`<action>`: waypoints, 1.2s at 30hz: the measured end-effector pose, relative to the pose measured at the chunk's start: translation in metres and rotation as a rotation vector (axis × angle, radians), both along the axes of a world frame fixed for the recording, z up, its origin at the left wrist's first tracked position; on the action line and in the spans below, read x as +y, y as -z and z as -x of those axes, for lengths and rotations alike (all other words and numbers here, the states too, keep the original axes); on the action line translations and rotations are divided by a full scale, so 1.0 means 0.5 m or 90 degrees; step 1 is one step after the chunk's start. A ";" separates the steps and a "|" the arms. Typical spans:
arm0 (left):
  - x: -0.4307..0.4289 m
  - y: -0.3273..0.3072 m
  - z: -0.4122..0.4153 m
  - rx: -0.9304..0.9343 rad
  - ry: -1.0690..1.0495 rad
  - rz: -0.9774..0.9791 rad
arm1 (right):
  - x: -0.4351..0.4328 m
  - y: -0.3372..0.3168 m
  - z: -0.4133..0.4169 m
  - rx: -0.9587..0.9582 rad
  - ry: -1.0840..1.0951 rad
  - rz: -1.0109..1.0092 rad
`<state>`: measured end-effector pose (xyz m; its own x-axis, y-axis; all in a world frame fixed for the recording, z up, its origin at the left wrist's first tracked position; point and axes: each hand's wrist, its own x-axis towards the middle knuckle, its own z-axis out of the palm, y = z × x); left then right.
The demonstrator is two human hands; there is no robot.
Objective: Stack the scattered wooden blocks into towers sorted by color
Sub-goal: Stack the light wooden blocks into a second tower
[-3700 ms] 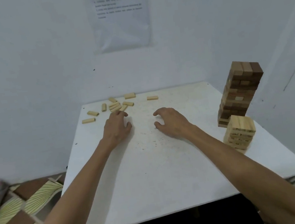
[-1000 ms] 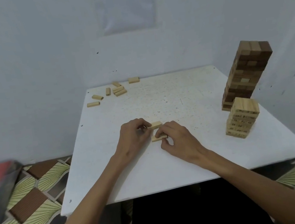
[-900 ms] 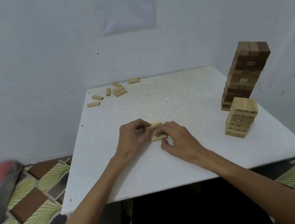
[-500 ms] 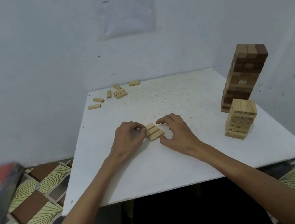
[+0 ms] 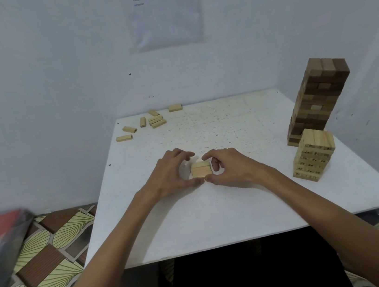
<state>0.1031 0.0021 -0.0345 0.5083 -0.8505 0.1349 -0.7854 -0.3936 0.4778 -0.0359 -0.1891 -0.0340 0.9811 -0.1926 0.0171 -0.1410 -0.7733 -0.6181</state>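
A small group of light wooden blocks (image 5: 201,169) lies side by side in the middle of the white table (image 5: 217,212). My left hand (image 5: 171,175) cups the group from the left, fingers curled round its far side. From the right, my right hand (image 5: 230,166) pinches it between thumb and fingers. Several loose light blocks (image 5: 153,121) lie scattered at the table's far left corner. A short light-wood tower (image 5: 314,153) stands at the right, with a tall dark-wood tower (image 5: 318,98) behind it.
White walls close in the table at the back and right, and a paper sheet (image 5: 165,13) hangs on the back wall. Patterned floor tiles (image 5: 42,261) show to the left. A blurred red and grey object (image 5: 0,243) sits at the left edge.
Both hands brought blocks from the far left pile to the table's middle. In the last half second they squared the slanted blocks into one tight row.
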 end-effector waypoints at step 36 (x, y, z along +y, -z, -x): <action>-0.020 -0.024 -0.023 -0.001 0.056 -0.115 | -0.017 -0.049 -0.049 0.167 -0.074 0.061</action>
<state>0.1147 -0.0079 -0.0224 0.4316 -0.9018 -0.0230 -0.8210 -0.4033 0.4041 -0.0113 -0.1975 -0.0096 0.9698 -0.0881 -0.2275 -0.1932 -0.8470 -0.4953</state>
